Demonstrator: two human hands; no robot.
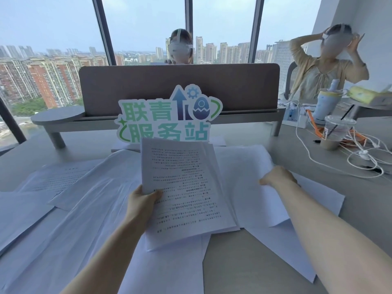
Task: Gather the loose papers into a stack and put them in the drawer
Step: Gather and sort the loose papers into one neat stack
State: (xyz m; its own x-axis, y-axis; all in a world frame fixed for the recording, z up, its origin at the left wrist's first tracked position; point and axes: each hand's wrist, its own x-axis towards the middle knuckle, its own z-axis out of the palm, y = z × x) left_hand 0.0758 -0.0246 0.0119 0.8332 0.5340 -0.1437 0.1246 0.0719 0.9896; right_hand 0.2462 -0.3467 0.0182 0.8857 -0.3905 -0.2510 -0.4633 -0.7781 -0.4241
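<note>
Stack (186,187) pinched in left hand (144,200) fingers; right hand (277,177) grips a loose sheet (244,166).

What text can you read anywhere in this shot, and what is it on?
"联青" on the top row of the cut-out sign standing on the desk.
"服务站" on the sign's bottom row, its lower edge hidden by paper.
Printed lines on the stack of papers held by the left hand: too small to read.
Printed sheet lying at left: too blurred to read.
Plastic cup at right: no readable label.
</note>
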